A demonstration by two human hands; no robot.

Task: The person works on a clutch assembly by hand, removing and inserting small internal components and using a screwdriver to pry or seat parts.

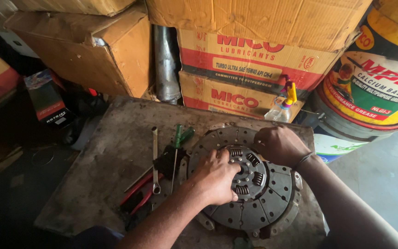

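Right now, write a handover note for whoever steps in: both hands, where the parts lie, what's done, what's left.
Left hand: resting on the hub of the clutch disc, fingers by the springs, holding no tool.
Right hand: pressing the disc's upper rim.
The disc lies flat on a pressure plate on the grey board.
A spanner, green-handled screwdriver and red-handled pliers lie left of the disc, untouched.
Done: disc laid on the plate.
Left: cannot tell whether it is centred or fixed.

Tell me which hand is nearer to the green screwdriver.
Left. The left hand rests on the clutch disc's hub, a short way right of the green screwdriver. The right hand grips the disc's far edge, farther right.
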